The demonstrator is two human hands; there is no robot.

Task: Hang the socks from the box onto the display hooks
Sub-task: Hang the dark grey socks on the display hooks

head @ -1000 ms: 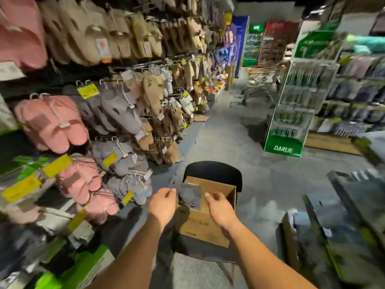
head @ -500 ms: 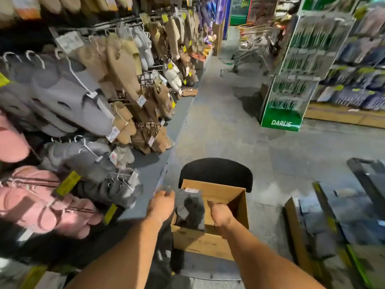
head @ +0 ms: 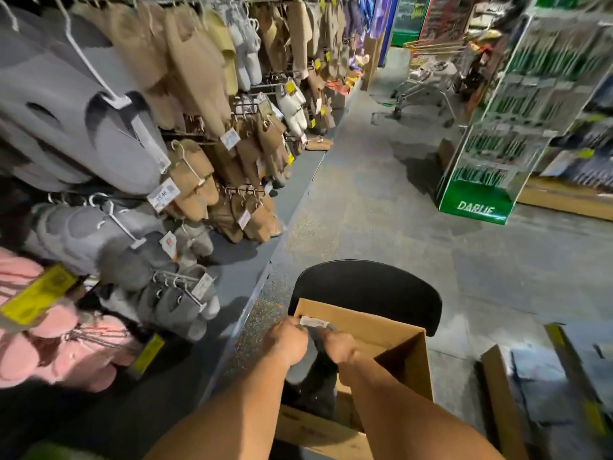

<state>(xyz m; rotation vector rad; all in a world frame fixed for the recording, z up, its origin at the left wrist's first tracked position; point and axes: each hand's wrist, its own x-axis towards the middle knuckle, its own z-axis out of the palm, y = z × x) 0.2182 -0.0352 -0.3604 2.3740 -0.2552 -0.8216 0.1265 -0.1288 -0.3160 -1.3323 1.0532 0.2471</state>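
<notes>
grey sock pair [head: 315, 343] half-hidden between hands

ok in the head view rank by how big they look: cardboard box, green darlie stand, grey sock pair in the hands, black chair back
1. green Darlie stand, though it is farther off, so its real size is likely understated
2. cardboard box, near the camera
3. black chair back
4. grey sock pair, held by left hand and right hand

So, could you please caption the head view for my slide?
Both hands, left and right, grip grey socks over the cardboard box.
</notes>
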